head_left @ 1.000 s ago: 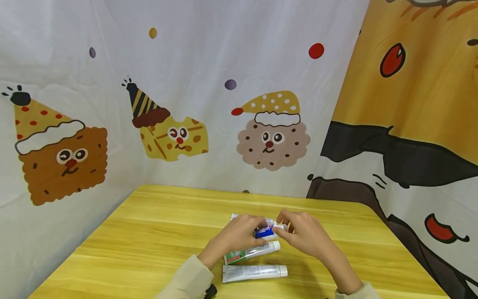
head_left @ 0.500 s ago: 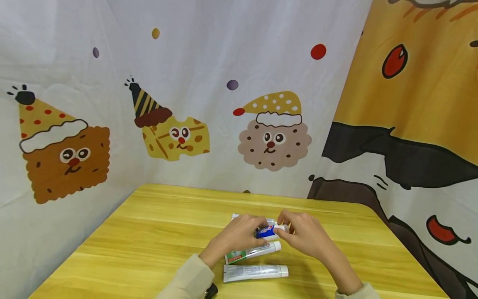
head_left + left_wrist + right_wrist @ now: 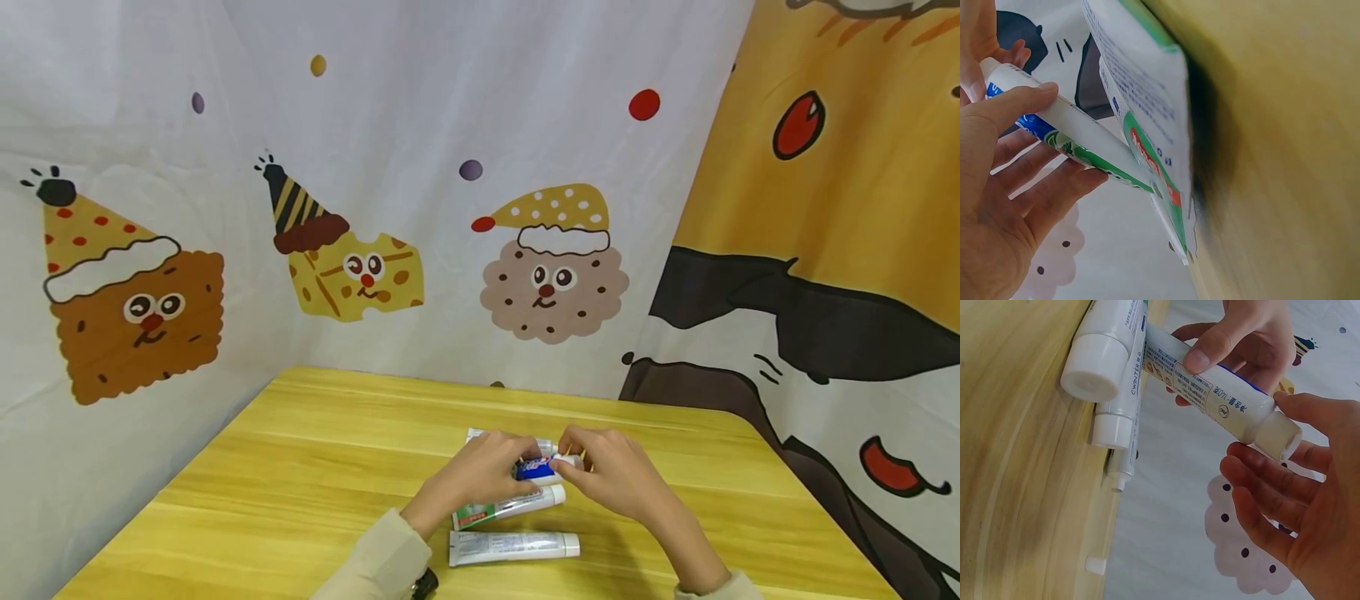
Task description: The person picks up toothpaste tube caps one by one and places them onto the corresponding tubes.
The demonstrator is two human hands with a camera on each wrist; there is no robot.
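Observation:
A blue, white and green toothpaste tube (image 3: 534, 468) is held tilted above the table, between both hands. My left hand (image 3: 483, 471) grips its body, thumb on one side and fingers on the other, as the left wrist view shows. At the white cap (image 3: 1279, 435), my right hand (image 3: 611, 468) pinches with thumb and fingers; the cap sits on the tube's end. Below lie a green and white toothpaste tube (image 3: 517, 504) and a silvery white toothpaste tube (image 3: 513, 547). Another tube (image 3: 1122, 465) behind them shows a bare narrow nozzle and is partly hidden by the left hand.
A small loose white cap (image 3: 1095, 565) stands on the wooden table (image 3: 337, 483), beyond the tubes in the right wrist view. A cloth with cartoon prints (image 3: 420, 358) hangs along the table's far side. A dark object (image 3: 425, 583) shows by the left sleeve.
The right hand shifts very slightly at the cap, and the held tube turns a little. The head view drifts slightly; the tubes on the table stay put.

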